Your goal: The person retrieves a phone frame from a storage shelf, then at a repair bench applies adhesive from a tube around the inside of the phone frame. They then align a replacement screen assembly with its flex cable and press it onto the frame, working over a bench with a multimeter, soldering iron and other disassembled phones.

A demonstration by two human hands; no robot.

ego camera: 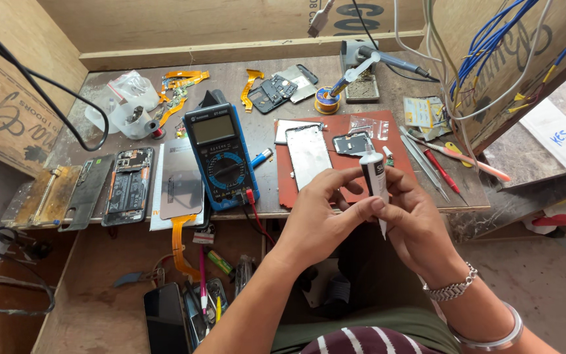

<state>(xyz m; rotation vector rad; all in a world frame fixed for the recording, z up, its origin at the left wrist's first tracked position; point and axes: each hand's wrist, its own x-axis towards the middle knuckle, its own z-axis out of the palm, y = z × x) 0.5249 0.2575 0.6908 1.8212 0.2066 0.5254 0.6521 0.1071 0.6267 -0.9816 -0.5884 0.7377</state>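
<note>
White glue tube (375, 176) — pinched by both hands, left (316, 219) and right (417, 226) — above red mat (397, 157).

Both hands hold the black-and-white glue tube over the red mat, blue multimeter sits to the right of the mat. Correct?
Not quite. The head view shows the blue multimeter to the left of the red mat, not the right. The rest stands: the left hand and the right hand both hold the black-and-white glue tube over the mat's near edge.

Wires (473, 72) are hanging over the far right; tweezers (420, 160) and multimeter (221, 154) are flanking the red mat (309, 196), leaving its near left bare.
</note>
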